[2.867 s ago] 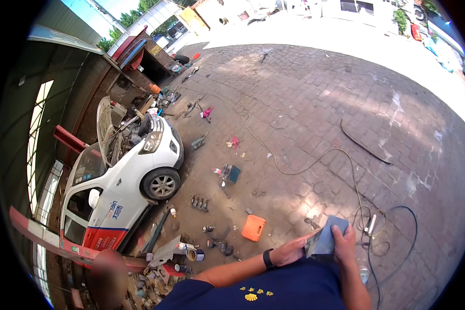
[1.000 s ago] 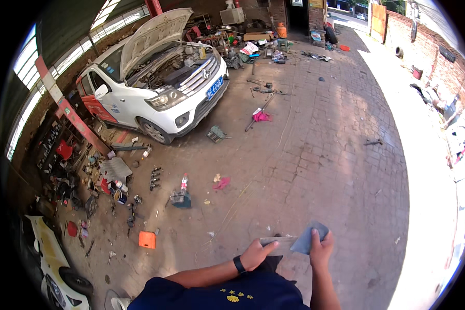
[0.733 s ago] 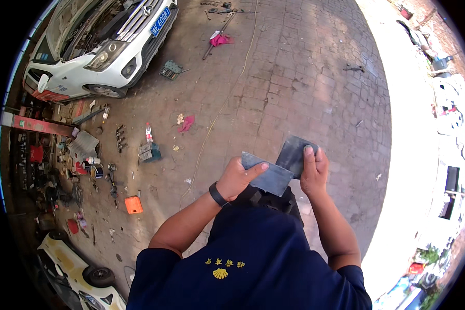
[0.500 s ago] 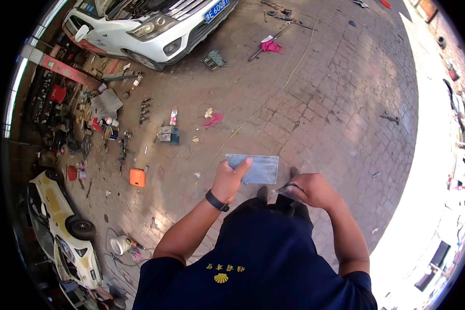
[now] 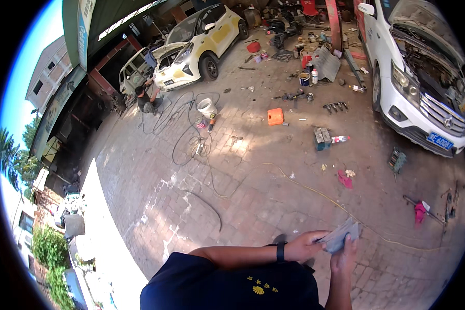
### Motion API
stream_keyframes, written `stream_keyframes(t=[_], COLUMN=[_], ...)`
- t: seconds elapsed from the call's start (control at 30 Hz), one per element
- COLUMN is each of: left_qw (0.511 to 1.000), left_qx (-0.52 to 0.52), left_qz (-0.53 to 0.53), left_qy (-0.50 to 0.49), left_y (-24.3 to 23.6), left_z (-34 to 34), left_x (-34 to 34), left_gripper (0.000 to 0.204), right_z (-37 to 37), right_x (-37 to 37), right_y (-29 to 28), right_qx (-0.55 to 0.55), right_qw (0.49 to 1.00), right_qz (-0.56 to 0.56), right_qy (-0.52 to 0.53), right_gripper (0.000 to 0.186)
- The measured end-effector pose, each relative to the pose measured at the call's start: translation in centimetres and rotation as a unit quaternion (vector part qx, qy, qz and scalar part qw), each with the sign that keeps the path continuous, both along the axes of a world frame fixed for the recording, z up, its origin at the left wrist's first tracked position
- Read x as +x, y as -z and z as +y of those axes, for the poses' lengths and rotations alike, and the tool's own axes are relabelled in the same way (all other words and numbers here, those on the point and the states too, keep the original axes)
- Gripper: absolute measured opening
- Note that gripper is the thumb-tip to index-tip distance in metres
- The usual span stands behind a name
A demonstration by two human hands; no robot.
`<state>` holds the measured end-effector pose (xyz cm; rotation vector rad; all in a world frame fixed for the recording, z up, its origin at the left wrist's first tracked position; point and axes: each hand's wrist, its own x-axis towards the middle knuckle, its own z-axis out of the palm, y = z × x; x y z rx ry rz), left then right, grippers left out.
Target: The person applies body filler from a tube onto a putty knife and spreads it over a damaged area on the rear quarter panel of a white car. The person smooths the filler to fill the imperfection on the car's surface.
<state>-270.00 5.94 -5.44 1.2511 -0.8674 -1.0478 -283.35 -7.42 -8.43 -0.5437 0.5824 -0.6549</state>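
Note:
A thin grey rectangular sheet [image 5: 341, 236] is tilted in front of me at the lower right, held between both hands. My left hand [image 5: 306, 246], with a black band on its wrist, is closed on the sheet's left edge. On the other side, my right hand [image 5: 344, 254] grips the lower right part, its thumb lying over the face. A lighter edge shows along the top, so I cannot tell whether this is one sheet or two layers. The inner fingers of both hands are partly hidden.
A yellow cord [image 5: 315, 192] and dark hoses [image 5: 178, 135] cross the paving. Beyond lie an orange case [image 5: 275, 117], a white bucket [image 5: 207, 107] and a metal box [image 5: 323, 138]. A person [image 5: 148, 101] crouches by a yellow-patched car [image 5: 196, 49]. A white car [image 5: 392, 77] stands at right, hood raised.
My view has swung left, bringing the patched car and crouching person into the middle. My right hand, formerly apart with a small dark item, now grips the grey sheet with the left.

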Motion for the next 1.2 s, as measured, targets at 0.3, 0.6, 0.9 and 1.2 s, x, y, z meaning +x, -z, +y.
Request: stream_keyframes(t=[0.3,0.6,0.9,1.2], left_qw=[0.982,0.977,0.928,0.891], left_qx=[0.146,0.172,-0.026,-0.054], left_qz=[-0.022,0.067,0.165,-0.441], left_qy=[-0.121,-0.110,-0.332,-0.092], left_y=[1.2,0.3,0.2,-1.5], left_z=[7.5,9.2,9.0,2.2], left_x=[0.1,4.6,14.2,3.0], left_gripper=[0.029,0.031,0.044,0.081], right_z=[-0.3,1.2,2.5,7.9], right_x=[3.0,6.6,6.6,8.7], right_y=[2.3,-0.6,0.1,0.3], right_qx=[-0.122,-0.299,-0.263,-0.040], right_qw=[0.971,0.887,0.919,0.986], right_qz=[0.066,0.130,0.149,-0.035], right_qy=[-0.197,-0.326,-0.255,-0.155], right_gripper=[0.025,0.014,0.023,0.025])
